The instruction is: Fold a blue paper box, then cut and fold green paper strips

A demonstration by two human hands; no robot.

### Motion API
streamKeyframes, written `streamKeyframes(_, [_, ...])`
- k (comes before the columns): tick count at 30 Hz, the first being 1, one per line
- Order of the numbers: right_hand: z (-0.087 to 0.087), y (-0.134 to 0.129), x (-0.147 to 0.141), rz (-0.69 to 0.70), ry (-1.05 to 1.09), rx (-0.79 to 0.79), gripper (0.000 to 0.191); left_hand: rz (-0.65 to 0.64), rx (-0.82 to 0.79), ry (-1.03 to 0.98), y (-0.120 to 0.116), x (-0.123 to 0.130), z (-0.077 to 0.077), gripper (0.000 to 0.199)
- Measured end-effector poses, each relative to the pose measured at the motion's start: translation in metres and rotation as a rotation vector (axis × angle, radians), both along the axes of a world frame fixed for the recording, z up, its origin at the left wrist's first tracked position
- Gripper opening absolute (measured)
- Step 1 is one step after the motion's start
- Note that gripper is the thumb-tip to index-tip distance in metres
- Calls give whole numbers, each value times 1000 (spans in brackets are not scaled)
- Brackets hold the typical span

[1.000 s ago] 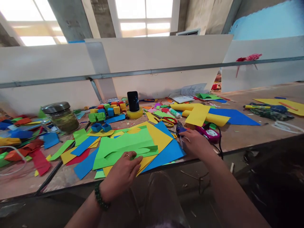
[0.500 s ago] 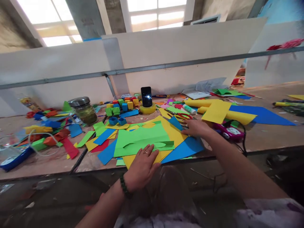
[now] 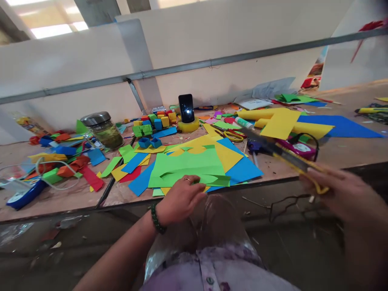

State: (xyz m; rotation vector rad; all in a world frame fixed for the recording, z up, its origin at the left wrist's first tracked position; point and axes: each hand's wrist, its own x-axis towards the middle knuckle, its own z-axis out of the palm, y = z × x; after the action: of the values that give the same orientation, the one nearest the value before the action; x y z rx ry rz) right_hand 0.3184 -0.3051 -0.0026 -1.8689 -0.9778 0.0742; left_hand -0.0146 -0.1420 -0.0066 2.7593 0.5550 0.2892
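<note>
A green sheet of paper (image 3: 188,163) with a raised cut strip along its near side lies on yellow and blue sheets at the table's front edge. My left hand (image 3: 182,198), with a ring and a dark bead bracelet, has its fingers curled over that near edge. Off to the right, beyond the table edge, my right hand (image 3: 342,190) is closed around scissors (image 3: 291,157) with yellow handles and long dark blades. Both hand and scissors are blurred by motion. The blades point left, toward the paper.
A phone (image 3: 186,108) stands on a yellow roll (image 3: 188,125) behind the paper. Small folded paper boxes (image 3: 157,123) and a glass jar (image 3: 106,131) are to the left. Other yellow-handled scissors (image 3: 233,136), a glue stick (image 3: 244,123) and a purple device (image 3: 298,149) lie right.
My right hand has left the papers and swung right and toward me, now with scissors in it. My left hand's fingers have curled at the green sheet's edge. The view has tilted down.
</note>
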Motion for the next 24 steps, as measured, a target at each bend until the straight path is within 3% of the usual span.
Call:
streamKeyframes(4, [-42,-27,-38,155,759,-76,33,31,22,-95,8,6,24,27])
streamKeyframes(6, [-53,-31,-48,149,978,-27,27,63,59,-164,12,15,33,29])
streamKeyframes(8, [-57,-31,-51,151,1080,43,27,73,70,-164,18,29,35,46])
streamKeyframes(10, [-58,-31,-51,161,1110,67,31,51,23,-85,23,43,28,57])
streamKeyframes(14, [-59,-28,-54,129,1030,52,40,70,-175,-40,34,63,4,25])
streamKeyframes(16, [-58,-28,-56,96,983,62,41,72,-243,-82,38,66,-4,27])
streamKeyframes(24, [-55,-23,-56,-51,898,85,50,71,-386,-149,48,63,-4,33])
